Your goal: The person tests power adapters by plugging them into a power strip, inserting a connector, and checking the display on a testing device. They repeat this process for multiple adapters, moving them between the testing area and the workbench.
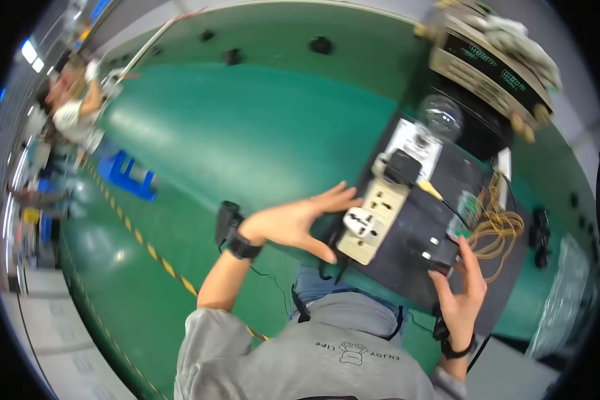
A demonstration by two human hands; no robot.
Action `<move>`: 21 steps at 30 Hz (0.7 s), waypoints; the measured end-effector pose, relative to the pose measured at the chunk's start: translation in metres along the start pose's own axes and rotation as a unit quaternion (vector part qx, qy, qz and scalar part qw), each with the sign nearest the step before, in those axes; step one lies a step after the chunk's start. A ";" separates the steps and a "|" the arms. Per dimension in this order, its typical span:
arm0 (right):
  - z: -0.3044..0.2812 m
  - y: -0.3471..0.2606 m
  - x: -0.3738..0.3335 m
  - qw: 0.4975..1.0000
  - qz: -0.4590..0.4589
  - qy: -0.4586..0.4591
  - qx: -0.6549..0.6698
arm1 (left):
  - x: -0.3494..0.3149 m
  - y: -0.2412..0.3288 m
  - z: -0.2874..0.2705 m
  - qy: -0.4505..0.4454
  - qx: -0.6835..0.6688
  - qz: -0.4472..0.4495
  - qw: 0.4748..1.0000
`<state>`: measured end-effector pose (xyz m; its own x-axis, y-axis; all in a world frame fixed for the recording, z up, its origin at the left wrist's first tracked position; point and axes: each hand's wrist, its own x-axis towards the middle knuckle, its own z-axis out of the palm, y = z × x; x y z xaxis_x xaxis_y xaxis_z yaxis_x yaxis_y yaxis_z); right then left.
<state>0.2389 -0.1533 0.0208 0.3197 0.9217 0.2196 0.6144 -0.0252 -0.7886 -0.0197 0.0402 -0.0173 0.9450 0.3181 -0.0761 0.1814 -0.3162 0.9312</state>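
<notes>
My left hand (297,220) is open, fingers spread and thumb apart, beside the cream power strip (357,249) with nothing in its grip. A white plug adapter (360,223) sits on that strip near my fingertips. Farther along, a black power adapter (402,168) is plugged in at the strip's far end, with a yellow connector (429,189) and dark cable next to it. Between thumb and fingers, my right hand (465,287) grips a small black box (441,255) with bright, pale patches at its left side. The box is over the dark board (407,277).
Tan wires (503,233) lie coiled right of the black box. Behind the strip stand a clear round container (441,115) and a bench instrument with a lit display (490,63). Clear plastic bags (560,293) lie far right. Another person (80,113) is at the bench's far left.
</notes>
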 end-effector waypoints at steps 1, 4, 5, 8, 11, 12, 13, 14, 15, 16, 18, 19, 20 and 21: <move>-0.004 -0.002 -0.001 0.999 -0.032 -0.016 -0.019 | 0.005 0.003 -0.014 0.010 -0.103 0.026 0.994; -0.005 -0.014 0.007 0.999 0.009 -0.008 -0.039 | 0.046 0.017 -0.051 0.123 -0.020 0.073 0.990; -0.004 -0.016 0.010 0.999 -0.007 -0.019 -0.047 | 0.066 0.017 -0.053 0.174 -0.028 0.067 0.982; 0.012 -0.039 0.015 0.994 -0.060 -0.069 -0.051 | 0.115 -0.021 -0.053 0.311 -0.112 0.110 0.938; 0.037 -0.049 0.020 0.988 -0.110 -0.105 -0.027 | 0.127 -0.060 -0.038 0.412 -0.037 0.040 0.910; 0.041 -0.048 0.021 0.987 -0.116 -0.102 -0.046 | 0.127 -0.059 -0.033 0.413 -0.046 0.039 0.909; 0.047 -0.048 0.024 0.986 -0.124 -0.094 -0.065 | 0.125 -0.052 -0.032 0.389 -0.044 0.040 0.919; 0.050 -0.049 0.029 0.985 -0.124 -0.096 -0.070 | 0.124 -0.046 -0.031 0.365 -0.041 0.041 0.929; 0.054 -0.051 0.032 0.980 -0.137 -0.096 -0.107 | 0.120 -0.044 -0.030 0.368 -0.044 0.041 0.928; 0.056 -0.054 0.034 0.973 -0.151 -0.095 -0.144 | 0.118 -0.042 -0.029 0.374 -0.036 0.043 0.926; 0.058 -0.066 0.038 0.962 -0.166 -0.122 -0.177 | 0.117 -0.041 -0.027 0.377 -0.031 0.055 0.924; 0.059 -0.070 0.039 0.950 -0.181 -0.148 -0.208 | 0.116 -0.041 -0.028 0.377 -0.033 0.059 0.924; 0.064 -0.070 0.040 0.940 -0.191 -0.145 -0.244 | 0.115 -0.040 -0.029 0.371 -0.007 0.051 0.927; 0.066 -0.072 0.038 0.933 -0.187 -0.147 -0.269 | 0.113 -0.037 -0.029 0.363 0.018 0.043 0.931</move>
<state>0.1594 -0.0908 0.0482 -0.1538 0.9692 0.1921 0.9416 0.2027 -0.2690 0.0728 0.1141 -0.0503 0.5256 0.8063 0.2715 0.1351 -0.3942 0.9091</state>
